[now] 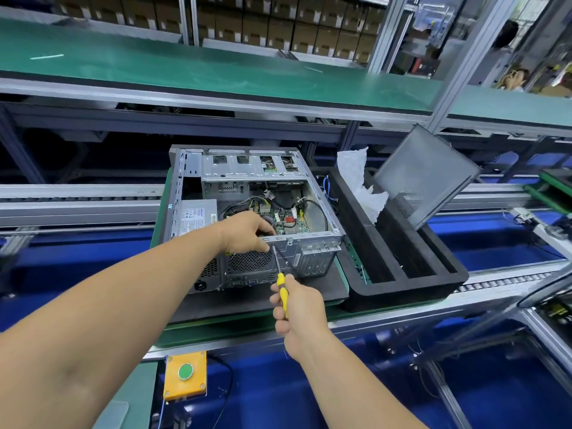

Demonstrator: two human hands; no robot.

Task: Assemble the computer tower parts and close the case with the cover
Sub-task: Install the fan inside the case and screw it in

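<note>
While the left hand (247, 232) clamps the open grey metal computer case (247, 212) at its rear rim, the right-hand grip (297, 308) clenches a yellow-handled screwdriver (281, 286) whose tip, just above, could slip off the screw if tilted.

A single head-worn wide-angle camera looked forward and down from close above the table (253, 308), onto the open computer case (247, 193), both forearms reaching away from it.

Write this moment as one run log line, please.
left hand: gripping case rear edge | right hand: screwdriver on rear panel | cover: off
</note>
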